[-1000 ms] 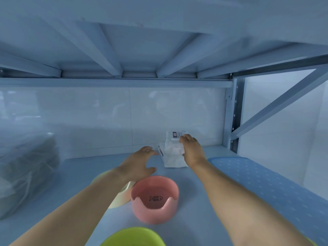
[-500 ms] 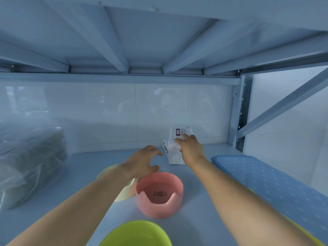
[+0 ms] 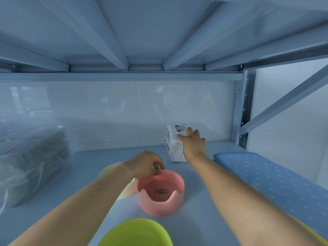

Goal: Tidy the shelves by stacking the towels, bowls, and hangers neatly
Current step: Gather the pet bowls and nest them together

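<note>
Two white wrapped towel packs (image 3: 174, 146) are stacked near the back wall of the shelf. My right hand (image 3: 193, 143) rests on the top pack with fingers spread over its labelled end. A pink bowl (image 3: 160, 192) with a fishbone print sits mid-shelf. My left hand (image 3: 147, 163) touches its far rim with curled fingers. A pale cream bowl (image 3: 124, 190) lies behind the pink one, mostly hidden by my left arm. A lime green bowl (image 3: 136, 233) is at the bottom edge.
A plastic-wrapped dark bundle (image 3: 30, 162) fills the left side. A blue dotted board (image 3: 266, 176) lies along the right. The shelf post (image 3: 243, 110) and diagonal brace stand at the back right; the upper shelf is close overhead.
My right hand has set the top pack onto the lower one and shifted to its right end. My left hand dropped from mid-air to the pink bowl's rim.
</note>
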The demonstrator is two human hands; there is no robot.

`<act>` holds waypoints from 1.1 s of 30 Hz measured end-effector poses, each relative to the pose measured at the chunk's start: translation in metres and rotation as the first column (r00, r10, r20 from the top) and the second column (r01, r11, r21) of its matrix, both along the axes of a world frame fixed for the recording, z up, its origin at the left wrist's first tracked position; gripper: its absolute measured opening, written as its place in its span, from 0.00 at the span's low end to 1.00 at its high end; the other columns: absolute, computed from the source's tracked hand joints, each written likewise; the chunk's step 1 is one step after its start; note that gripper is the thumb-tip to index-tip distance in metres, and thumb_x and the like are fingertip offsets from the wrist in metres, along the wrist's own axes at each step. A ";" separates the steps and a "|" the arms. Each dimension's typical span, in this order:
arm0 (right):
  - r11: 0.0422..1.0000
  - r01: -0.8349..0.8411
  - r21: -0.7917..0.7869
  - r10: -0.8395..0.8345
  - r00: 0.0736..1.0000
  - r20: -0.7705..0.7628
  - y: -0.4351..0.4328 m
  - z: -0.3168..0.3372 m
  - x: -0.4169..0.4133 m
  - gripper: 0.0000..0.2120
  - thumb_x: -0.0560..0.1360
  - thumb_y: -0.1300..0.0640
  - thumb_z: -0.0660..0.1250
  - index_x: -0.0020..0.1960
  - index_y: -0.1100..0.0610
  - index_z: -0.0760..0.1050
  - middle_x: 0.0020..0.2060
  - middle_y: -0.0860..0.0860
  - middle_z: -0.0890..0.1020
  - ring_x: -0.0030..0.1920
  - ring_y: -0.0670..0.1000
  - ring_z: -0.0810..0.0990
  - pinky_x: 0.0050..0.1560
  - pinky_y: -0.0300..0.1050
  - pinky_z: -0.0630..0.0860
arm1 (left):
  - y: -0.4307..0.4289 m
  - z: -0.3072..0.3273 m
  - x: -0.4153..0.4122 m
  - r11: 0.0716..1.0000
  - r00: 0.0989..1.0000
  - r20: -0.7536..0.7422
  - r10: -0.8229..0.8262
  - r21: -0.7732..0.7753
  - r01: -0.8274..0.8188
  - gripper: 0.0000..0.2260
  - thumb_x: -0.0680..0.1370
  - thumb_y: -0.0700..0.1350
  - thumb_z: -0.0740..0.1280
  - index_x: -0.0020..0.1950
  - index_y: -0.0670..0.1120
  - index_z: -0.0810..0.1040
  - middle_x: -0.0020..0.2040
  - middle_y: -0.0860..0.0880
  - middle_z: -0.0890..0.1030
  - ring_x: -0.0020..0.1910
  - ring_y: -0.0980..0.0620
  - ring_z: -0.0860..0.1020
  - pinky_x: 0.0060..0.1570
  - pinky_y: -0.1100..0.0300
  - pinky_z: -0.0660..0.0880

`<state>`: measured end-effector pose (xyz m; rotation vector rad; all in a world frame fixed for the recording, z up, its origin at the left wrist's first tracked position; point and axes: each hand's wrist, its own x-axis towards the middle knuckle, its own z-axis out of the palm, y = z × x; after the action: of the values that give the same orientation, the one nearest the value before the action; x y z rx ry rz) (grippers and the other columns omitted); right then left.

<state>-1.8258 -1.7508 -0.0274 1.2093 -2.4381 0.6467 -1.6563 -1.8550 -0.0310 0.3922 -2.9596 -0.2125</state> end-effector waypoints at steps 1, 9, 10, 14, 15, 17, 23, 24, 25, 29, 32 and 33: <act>1.000 0.006 -0.005 -0.006 1.000 -0.014 -0.001 -0.001 0.000 0.19 0.78 0.62 0.55 0.66 0.50 0.69 0.67 0.57 0.64 0.66 0.59 0.60 0.63 0.58 0.60 | 0.001 0.000 0.000 1.000 1.000 -0.004 0.008 -0.001 -0.008 0.09 0.74 0.49 0.68 0.54 0.54 0.81 0.51 0.54 0.80 0.46 0.58 0.75 0.51 0.63 0.72; 0.987 0.036 -0.155 -0.004 0.980 0.199 0.000 -0.001 -0.004 0.11 0.77 0.55 0.58 0.58 0.56 0.71 0.52 0.56 0.69 0.51 0.60 0.76 0.47 0.45 0.69 | 0.008 -0.006 -0.001 0.994 0.994 -0.073 0.085 -0.063 -0.089 0.10 0.75 0.47 0.63 0.53 0.58 0.79 0.52 0.57 0.79 0.54 0.56 0.74 0.52 0.60 0.71; 0.992 0.038 -0.116 -0.019 0.987 0.161 0.000 -0.001 -0.005 0.12 0.76 0.57 0.58 0.59 0.55 0.71 0.52 0.55 0.69 0.52 0.59 0.75 0.47 0.45 0.69 | 0.008 -0.007 -0.002 0.993 0.993 -0.081 0.091 -0.069 -0.097 0.10 0.75 0.47 0.63 0.53 0.58 0.79 0.53 0.57 0.79 0.55 0.55 0.74 0.53 0.59 0.71; 0.992 0.055 -0.112 -0.049 0.997 0.057 0.000 0.001 0.000 0.06 0.74 0.62 0.60 0.43 0.52 0.70 0.51 0.56 0.71 0.52 0.59 0.72 0.47 0.49 0.71 | 0.012 -0.008 -0.005 0.987 0.986 -0.100 0.130 -0.078 -0.138 0.11 0.75 0.46 0.62 0.54 0.57 0.79 0.54 0.55 0.79 0.55 0.53 0.75 0.52 0.59 0.71; 0.989 0.063 -0.134 -0.055 0.997 0.058 -0.001 0.001 0.002 0.10 0.74 0.62 0.60 0.38 0.50 0.67 0.50 0.56 0.71 0.51 0.59 0.72 0.47 0.50 0.71 | 0.012 -0.009 -0.006 0.986 0.984 -0.104 0.142 -0.078 -0.150 0.11 0.75 0.46 0.61 0.54 0.57 0.79 0.55 0.55 0.79 0.55 0.52 0.75 0.52 0.58 0.71; 0.984 0.075 -0.164 -0.062 0.994 0.086 -0.004 0.001 0.001 0.17 0.74 0.61 0.61 0.32 0.48 0.59 0.50 0.56 0.71 0.50 0.59 0.73 0.46 0.49 0.70 | 0.012 -0.010 -0.007 0.981 0.980 -0.113 0.166 -0.080 -0.176 0.12 0.75 0.45 0.61 0.54 0.57 0.78 0.55 0.54 0.79 0.55 0.51 0.76 0.51 0.58 0.72; 0.996 0.081 0.034 -0.078 0.994 -0.074 -0.009 0.001 0.002 0.14 0.76 0.59 0.59 0.61 0.49 0.71 0.59 0.53 0.69 0.58 0.55 0.68 0.47 0.47 0.66 | 0.007 -0.007 -0.002 0.986 0.972 -0.178 0.155 -0.035 -0.163 0.12 0.75 0.46 0.61 0.54 0.55 0.79 0.53 0.56 0.80 0.51 0.54 0.76 0.49 0.61 0.72; 0.998 0.070 0.008 -0.069 0.993 -0.094 -0.009 0.000 0.005 0.15 0.77 0.58 0.60 0.63 0.50 0.70 0.60 0.52 0.69 0.59 0.55 0.68 0.49 0.48 0.67 | 0.005 -0.004 0.002 0.987 0.967 -0.207 0.151 -0.023 -0.159 0.10 0.75 0.47 0.62 0.54 0.54 0.79 0.52 0.56 0.81 0.49 0.55 0.77 0.48 0.62 0.73; 0.999 0.037 -0.030 -0.040 0.993 -0.107 -0.008 -0.001 0.010 0.16 0.77 0.56 0.60 0.65 0.50 0.69 0.62 0.52 0.69 0.60 0.55 0.68 0.52 0.48 0.68 | 0.001 -0.001 0.008 0.987 0.960 -0.235 0.149 -0.015 -0.157 0.09 0.75 0.48 0.63 0.53 0.54 0.80 0.51 0.56 0.81 0.47 0.55 0.78 0.48 0.62 0.73; 0.971 -0.211 -0.115 0.204 0.977 -0.066 -0.011 0.001 0.043 0.19 0.77 0.55 0.62 0.68 0.51 0.69 0.63 0.49 0.71 0.63 0.53 0.68 0.57 0.48 0.71 | -0.018 0.011 0.045 0.977 0.938 -0.292 0.185 -0.052 -0.209 0.07 0.74 0.49 0.65 0.48 0.54 0.81 0.47 0.57 0.82 0.41 0.58 0.77 0.43 0.66 0.70; 0.924 -0.352 -0.152 0.347 0.936 -0.059 -0.021 0.008 0.076 0.20 0.76 0.55 0.64 0.67 0.52 0.70 0.61 0.50 0.72 0.62 0.52 0.70 0.60 0.47 0.70 | -0.034 0.024 0.080 0.954 0.917 -0.308 0.253 -0.079 -0.290 0.07 0.73 0.49 0.65 0.48 0.56 0.81 0.44 0.60 0.81 0.41 0.58 0.76 0.44 0.64 0.71; 0.908 -0.386 -0.162 0.381 0.922 -0.062 -0.026 0.011 0.087 0.20 0.75 0.55 0.65 0.67 0.52 0.71 0.61 0.50 0.73 0.62 0.52 0.71 0.60 0.46 0.70 | -0.038 0.029 0.093 0.947 0.911 -0.313 0.270 -0.084 -0.309 0.07 0.73 0.48 0.65 0.48 0.56 0.80 0.43 0.60 0.81 0.42 0.58 0.77 0.45 0.64 0.72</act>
<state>-1.7387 -1.7766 -0.0169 1.6272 -2.0808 0.9193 -1.5637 -1.8933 -0.0020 0.7067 -2.5607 -0.0340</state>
